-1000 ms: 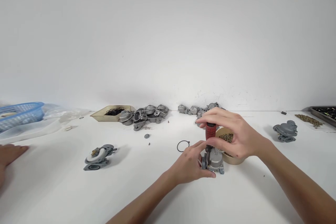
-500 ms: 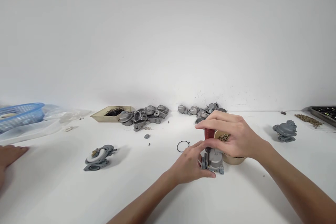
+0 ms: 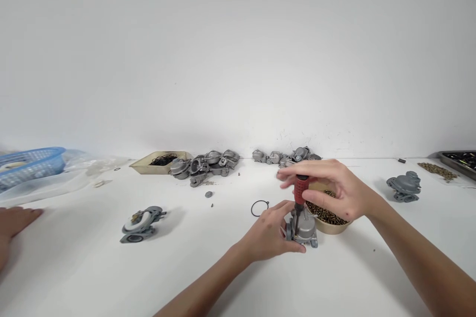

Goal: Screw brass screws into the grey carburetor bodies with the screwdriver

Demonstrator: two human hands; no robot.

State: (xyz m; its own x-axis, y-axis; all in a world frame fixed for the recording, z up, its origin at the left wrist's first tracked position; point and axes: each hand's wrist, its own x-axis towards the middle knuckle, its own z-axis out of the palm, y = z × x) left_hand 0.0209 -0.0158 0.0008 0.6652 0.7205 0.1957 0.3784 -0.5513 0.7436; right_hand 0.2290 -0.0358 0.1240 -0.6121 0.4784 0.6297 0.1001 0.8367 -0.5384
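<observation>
My left hand (image 3: 269, 232) grips a grey metal carburetor (image 3: 305, 228) on the table, thumb in front and fingers behind. Upright over its left side stands a red-handled screwdriver (image 3: 301, 191), its tip at a screw on the housing. The fingers of my right hand (image 3: 334, 190) are around the screwdriver's handle, the thumb touching its right side. Right behind the carburetor is a round tan bowl (image 3: 332, 229) of small brass screws, partly covered by my right hand. A black rubber ring (image 3: 259, 208) lies beyond my left hand.
Another carburetor (image 3: 142, 225) lies left, one more (image 3: 404, 186) right. Grey housings (image 3: 213, 158) are piled near the wall beside a tan tray (image 3: 143, 166) of black rings. A blue basket (image 3: 52, 161) and another person's hand (image 3: 18, 220) are far left. Brass pieces (image 3: 437, 170) lie right.
My right hand has loosened and shifted slightly right, showing more of the red handle and of the screws in the bowl. My left hand and the carburetor are nearly unmoved.
</observation>
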